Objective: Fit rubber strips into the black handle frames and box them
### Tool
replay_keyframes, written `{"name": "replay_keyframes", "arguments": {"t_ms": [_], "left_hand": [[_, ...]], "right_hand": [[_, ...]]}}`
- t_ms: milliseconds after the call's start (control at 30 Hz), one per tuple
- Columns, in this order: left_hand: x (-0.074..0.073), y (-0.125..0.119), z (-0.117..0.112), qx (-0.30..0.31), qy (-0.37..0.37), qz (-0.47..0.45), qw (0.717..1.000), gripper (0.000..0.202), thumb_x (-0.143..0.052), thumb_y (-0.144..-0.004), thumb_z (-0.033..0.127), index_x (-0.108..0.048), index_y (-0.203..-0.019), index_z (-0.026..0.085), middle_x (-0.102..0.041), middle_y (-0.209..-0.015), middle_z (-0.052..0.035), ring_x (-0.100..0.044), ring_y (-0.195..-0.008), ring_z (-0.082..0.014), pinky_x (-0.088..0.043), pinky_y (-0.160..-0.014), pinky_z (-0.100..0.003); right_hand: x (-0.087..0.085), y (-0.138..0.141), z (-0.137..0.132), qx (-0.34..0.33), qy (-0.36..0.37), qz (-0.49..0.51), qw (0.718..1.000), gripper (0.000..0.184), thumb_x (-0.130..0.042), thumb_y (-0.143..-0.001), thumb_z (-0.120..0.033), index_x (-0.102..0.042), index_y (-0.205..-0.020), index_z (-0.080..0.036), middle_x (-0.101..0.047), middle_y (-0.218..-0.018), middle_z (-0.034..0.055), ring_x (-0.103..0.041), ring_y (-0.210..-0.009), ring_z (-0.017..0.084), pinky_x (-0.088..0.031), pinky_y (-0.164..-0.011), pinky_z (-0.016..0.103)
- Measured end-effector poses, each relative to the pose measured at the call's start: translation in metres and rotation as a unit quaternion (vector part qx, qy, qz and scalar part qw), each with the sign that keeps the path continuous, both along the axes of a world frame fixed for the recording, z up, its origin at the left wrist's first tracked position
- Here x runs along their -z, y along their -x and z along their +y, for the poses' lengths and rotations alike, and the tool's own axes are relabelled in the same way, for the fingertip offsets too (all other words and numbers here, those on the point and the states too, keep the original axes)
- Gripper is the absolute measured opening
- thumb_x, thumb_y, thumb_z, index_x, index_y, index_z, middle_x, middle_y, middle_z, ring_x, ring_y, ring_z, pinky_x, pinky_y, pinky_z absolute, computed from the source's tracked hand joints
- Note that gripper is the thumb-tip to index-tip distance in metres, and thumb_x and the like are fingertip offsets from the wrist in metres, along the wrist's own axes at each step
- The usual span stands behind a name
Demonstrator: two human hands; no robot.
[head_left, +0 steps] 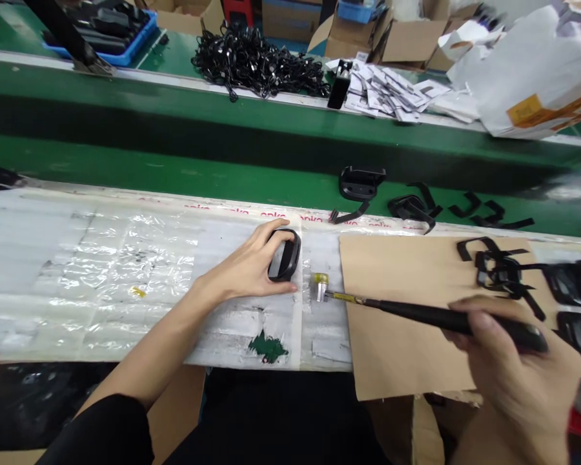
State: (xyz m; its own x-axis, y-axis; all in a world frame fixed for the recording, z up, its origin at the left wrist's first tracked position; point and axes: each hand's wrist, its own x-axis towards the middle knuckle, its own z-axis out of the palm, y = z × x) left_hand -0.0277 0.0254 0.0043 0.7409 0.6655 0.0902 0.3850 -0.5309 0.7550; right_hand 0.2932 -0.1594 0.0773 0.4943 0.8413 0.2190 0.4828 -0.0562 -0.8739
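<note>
My left hand (244, 258) grips a black oval plastic frame (285, 255) upright on the plastic-covered bench (126, 271), fingers curled over its top. My right hand (508, 361) holds a slim black-handled tool (430, 316) with a yellow metal tip. That tip reaches left to a small clear container with a yellow top (319, 287), standing on the bench. It appears to touch the container's side. Under the tool lies a brown cardboard sheet (397, 323), carrying a tangle of black plastic strips (501, 274). Part of the tool's tip is too small to make out.
Dark plastic parts (361, 184) and strips lie on the green belt beyond the bench edge. Farther back are a bundle of black cables (256, 61), a blue tray of black parts (101, 39), stacked papers (387, 93), a white bag (527, 71) and cardboard boxes (407, 39).
</note>
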Motion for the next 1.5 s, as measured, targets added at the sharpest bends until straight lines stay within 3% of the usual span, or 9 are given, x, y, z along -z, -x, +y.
{"name": "replay_keyframes", "arguments": {"t_ms": [167,333,500,667,833,967,1233,1367,1500], "left_hand": [[0.005,0.005,0.008,-0.024,0.107,-0.108,0.988,0.088,-0.093,-0.071,0.048,-0.047,-0.144,0.027,-0.052,-0.150,-0.0171,-0.055,-0.139,-0.0379,-0.045,-0.118,-0.058],[0.001,0.008,0.006,0.010,0.121,-0.204,0.971,0.116,-0.102,-0.058,0.040,-0.043,-0.157,0.033,-0.046,-0.162,-0.0156,-0.045,-0.151,-0.0396,-0.037,-0.128,-0.054],[-0.011,0.008,0.003,0.036,0.084,-0.158,0.983,0.108,-0.099,-0.063,0.042,-0.048,-0.157,0.032,-0.048,-0.163,-0.0141,-0.043,-0.153,-0.0397,-0.031,-0.131,-0.056],[-0.010,0.008,0.007,0.041,0.054,-0.091,0.994,0.101,-0.094,-0.072,0.047,-0.045,-0.159,0.034,-0.049,-0.161,-0.0124,-0.045,-0.152,-0.0378,-0.037,-0.129,-0.055],[-0.004,0.000,0.003,0.060,-0.003,0.024,0.998,0.105,-0.088,-0.075,0.059,-0.037,-0.163,0.035,-0.036,-0.169,-0.0149,-0.035,-0.156,-0.0428,-0.034,-0.128,-0.063],[-0.012,-0.002,-0.008,0.097,-0.029,0.058,0.993,0.093,-0.080,-0.085,0.041,-0.034,-0.165,0.033,-0.019,-0.176,-0.0139,-0.021,-0.162,-0.0436,-0.032,-0.129,-0.063],[-0.009,0.004,0.003,-0.012,0.053,0.026,0.998,0.067,-0.066,-0.098,0.035,-0.042,-0.160,0.029,-0.055,-0.158,-0.0101,-0.053,-0.145,-0.0292,-0.043,-0.123,-0.047],[0.000,0.001,0.010,-0.063,0.077,0.006,0.995,0.031,-0.073,-0.094,0.038,-0.074,-0.121,0.023,-0.077,-0.116,-0.0065,-0.071,-0.106,-0.0242,-0.057,-0.096,-0.039],[-0.003,-0.001,0.009,-0.108,0.009,-0.076,0.991,0.014,-0.074,-0.090,0.033,-0.070,-0.091,0.020,-0.072,-0.103,-0.0069,-0.069,-0.100,-0.0226,-0.056,-0.089,-0.037]], "right_hand": [[-0.006,-0.066,-0.042,-0.179,0.219,-0.123,0.951,0.026,-0.088,-0.077,-0.049,-0.082,-0.086,-0.025,-0.079,-0.069,0.0031,-0.077,-0.055,0.026,-0.064,-0.049,0.030],[0.029,-0.045,-0.048,-0.278,0.345,-0.131,0.887,0.035,-0.073,-0.094,-0.047,-0.075,-0.124,-0.030,-0.083,-0.115,0.0083,-0.081,-0.106,0.034,-0.070,-0.082,0.038],[0.059,0.012,-0.046,-0.253,0.351,-0.086,0.897,0.038,-0.053,-0.107,-0.047,-0.061,-0.140,-0.030,-0.075,-0.134,0.0111,-0.074,-0.120,0.034,-0.062,-0.097,0.047],[0.060,0.028,-0.047,-0.188,0.312,0.099,0.926,0.038,-0.048,-0.108,-0.054,-0.065,-0.126,-0.025,-0.067,-0.083,0.0025,-0.067,-0.074,0.019,-0.055,-0.067,0.029],[0.068,0.050,-0.035,-0.117,0.300,0.336,0.885,0.049,-0.056,-0.100,-0.068,-0.060,-0.116,-0.022,-0.041,-0.066,-0.0074,-0.033,-0.050,0.008,-0.027,-0.043,0.020],[0.076,0.062,-0.031,-0.081,0.300,0.397,0.864,0.056,-0.062,-0.093,-0.074,-0.059,-0.111,-0.021,-0.040,-0.062,-0.0101,-0.026,-0.046,0.005,-0.021,-0.040,0.017],[0.080,0.062,-0.028,-0.105,0.299,0.378,0.870,0.057,-0.065,-0.092,-0.074,-0.055,-0.111,-0.021,-0.039,-0.061,-0.0113,-0.028,-0.045,0.005,-0.023,-0.039,0.017],[0.085,0.062,-0.023,-0.134,0.298,0.371,0.869,0.051,-0.064,-0.096,-0.068,-0.054,-0.115,-0.022,-0.037,-0.063,-0.0108,-0.029,-0.048,0.006,-0.023,-0.042,0.018],[0.087,0.059,-0.024,-0.141,0.297,0.345,0.879,0.047,-0.059,-0.100,-0.065,-0.056,-0.119,-0.022,-0.037,-0.065,-0.0098,-0.029,-0.048,0.007,-0.024,-0.043,0.020]]}}
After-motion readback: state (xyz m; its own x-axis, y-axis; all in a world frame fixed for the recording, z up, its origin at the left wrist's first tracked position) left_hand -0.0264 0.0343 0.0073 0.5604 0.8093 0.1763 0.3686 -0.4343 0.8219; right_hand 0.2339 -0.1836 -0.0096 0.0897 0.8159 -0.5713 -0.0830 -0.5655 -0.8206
